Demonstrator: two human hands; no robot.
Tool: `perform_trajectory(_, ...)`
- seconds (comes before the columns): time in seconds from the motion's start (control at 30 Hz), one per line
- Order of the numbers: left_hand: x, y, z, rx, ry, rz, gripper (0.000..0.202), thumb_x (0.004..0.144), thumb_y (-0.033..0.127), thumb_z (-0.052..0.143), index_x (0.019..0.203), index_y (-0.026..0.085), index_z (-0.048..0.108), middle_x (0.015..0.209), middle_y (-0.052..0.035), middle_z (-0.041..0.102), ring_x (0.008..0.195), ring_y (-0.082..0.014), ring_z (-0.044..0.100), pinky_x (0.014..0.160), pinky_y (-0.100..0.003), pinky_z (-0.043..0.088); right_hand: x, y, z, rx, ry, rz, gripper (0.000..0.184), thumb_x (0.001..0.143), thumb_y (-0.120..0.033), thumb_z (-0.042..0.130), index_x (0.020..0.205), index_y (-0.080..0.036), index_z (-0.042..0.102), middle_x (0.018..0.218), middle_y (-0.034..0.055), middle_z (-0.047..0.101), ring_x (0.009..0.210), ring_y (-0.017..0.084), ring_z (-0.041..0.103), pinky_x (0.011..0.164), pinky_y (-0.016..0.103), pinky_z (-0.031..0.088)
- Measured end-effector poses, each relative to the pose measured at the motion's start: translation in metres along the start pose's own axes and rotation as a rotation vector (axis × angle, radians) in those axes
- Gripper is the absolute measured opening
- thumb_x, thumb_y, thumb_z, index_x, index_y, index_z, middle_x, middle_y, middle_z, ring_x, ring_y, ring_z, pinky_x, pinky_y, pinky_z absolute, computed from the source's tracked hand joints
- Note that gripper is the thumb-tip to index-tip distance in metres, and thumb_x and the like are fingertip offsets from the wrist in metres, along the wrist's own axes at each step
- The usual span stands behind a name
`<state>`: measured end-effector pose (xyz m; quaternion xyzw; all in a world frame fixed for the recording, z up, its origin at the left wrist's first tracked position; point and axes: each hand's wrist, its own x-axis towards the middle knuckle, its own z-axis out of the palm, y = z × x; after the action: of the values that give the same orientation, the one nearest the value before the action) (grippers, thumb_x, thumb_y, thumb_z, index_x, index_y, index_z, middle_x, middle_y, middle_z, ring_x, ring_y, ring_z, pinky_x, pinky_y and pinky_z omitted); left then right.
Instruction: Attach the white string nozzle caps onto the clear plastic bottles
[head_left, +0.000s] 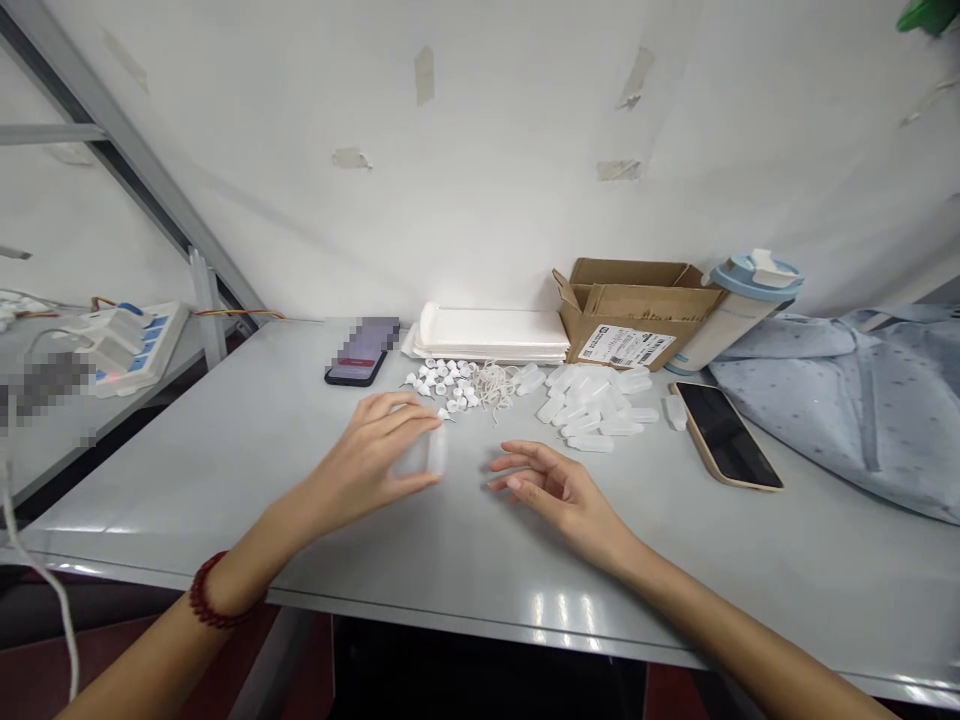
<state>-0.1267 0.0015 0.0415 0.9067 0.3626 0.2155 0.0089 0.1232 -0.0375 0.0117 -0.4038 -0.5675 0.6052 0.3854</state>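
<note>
My left hand (386,447) grips a small translucent plastic bottle (436,452) between thumb and fingertips, above the grey table. To its right, my right hand (551,485) hovers with loosely curled, parted fingers and nothing visible in them. Small white nozzle caps (454,378) lie in a heap just beyond the left hand. Beside them is a small tangle of whitish strings (493,385). Several more translucent bottles (592,400) are piled behind the right hand, with a single one (676,412) apart near a phone.
A stack of white padded envelopes (495,330) and an open cardboard box (637,310) stand against the wall. A tumbler (739,310), a phone (726,435) and a grey-blue bag (832,400) are at right. Another phone (364,350) and a power strip (142,350) are at left.
</note>
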Motion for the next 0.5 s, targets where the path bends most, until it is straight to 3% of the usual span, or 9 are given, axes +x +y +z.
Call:
perform_trajectory(0.2,-0.020,-0.031,-0.003,-0.055,-0.111,-0.100,0.043,0.076,0.047,0.064,0.111,0.023,0.058,0.109,-0.0053,0.063,0.110,-0.0275,0.048,0.093,-0.043,0.038,0.002,0.000,-0.001,-0.012,0.020,0.002,0.037,0.082,-0.040,0.059,0.111,-0.019,0.052,0.106,0.0113,0.064,0.088,0.021,0.067,0.077,0.040,0.053)
perform_trajectory(0.5,-0.026,-0.042,-0.007,-0.122,-0.208,-0.125,0.044,0.074,0.051,0.064,0.110,0.027,0.062,0.111,-0.0047,0.063,0.112,-0.0275,0.048,0.091,-0.040,0.041,0.003,0.000,-0.003,-0.013,0.040,0.007,0.035,0.081,-0.040,0.060,0.108,-0.019,0.053,0.104,0.0108,0.064,0.084,0.020,0.068,0.074,0.038,0.054)
